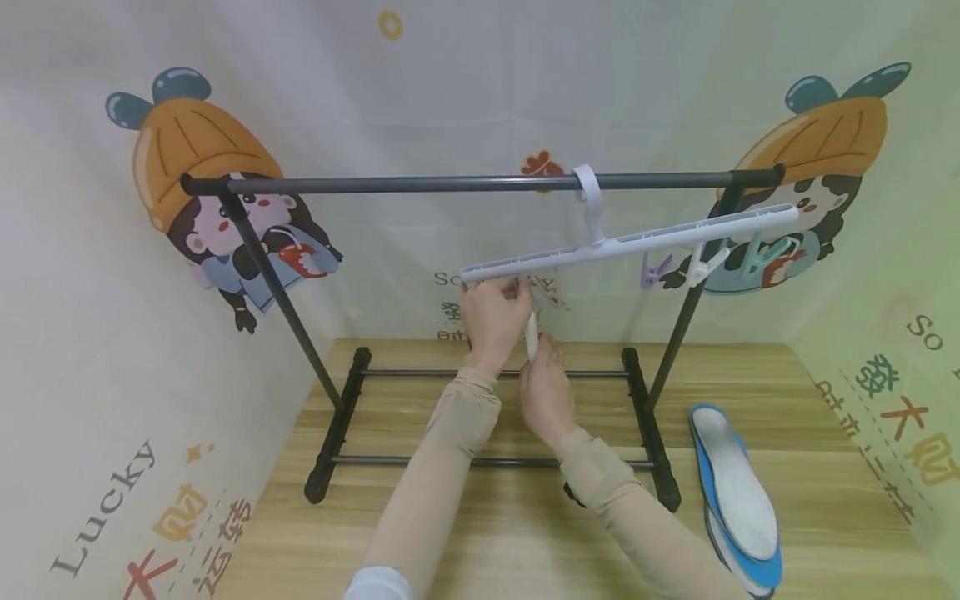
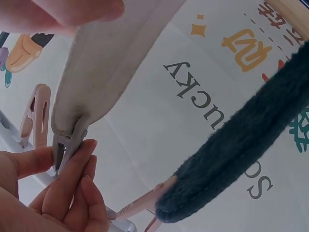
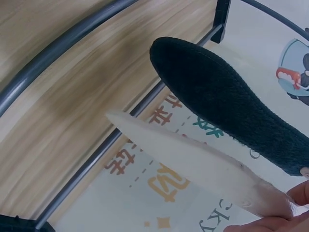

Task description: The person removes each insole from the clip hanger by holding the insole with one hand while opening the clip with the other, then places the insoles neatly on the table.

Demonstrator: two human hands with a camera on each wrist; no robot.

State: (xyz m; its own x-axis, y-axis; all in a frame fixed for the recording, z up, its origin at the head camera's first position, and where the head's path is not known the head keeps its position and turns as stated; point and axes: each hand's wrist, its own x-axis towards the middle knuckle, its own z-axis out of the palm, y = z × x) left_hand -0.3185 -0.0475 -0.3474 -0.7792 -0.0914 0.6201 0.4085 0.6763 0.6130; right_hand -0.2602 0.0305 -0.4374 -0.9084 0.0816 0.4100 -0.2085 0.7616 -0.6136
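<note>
My left hand [image 1: 495, 321] is just under the low left end of the white hanger [image 1: 637, 243]. In the left wrist view its thumb and fingers pinch a small clip [image 2: 62, 151] at one end of a whitish insole [image 2: 108, 63]. My right hand [image 1: 549, 392] is lower, at the insole, with fingers against it. In the right wrist view the whitish insole [image 3: 193, 157] slants away from fingers at the lower right corner. A dark teal fuzzy insole [image 2: 231, 140] hangs from a pink clip [image 2: 142, 199]; in the head view the hands hide it.
The hanger hooks over a dark rack bar [image 1: 375, 184] and tilts up to the right. Purple [image 1: 656, 271], white [image 1: 707, 265] and teal [image 1: 768, 254] clips dangle from its right half. Stacked blue-and-white insoles [image 1: 738, 492] lie on the wooden surface [image 1: 832, 467], right of the rack foot [image 1: 651, 429].
</note>
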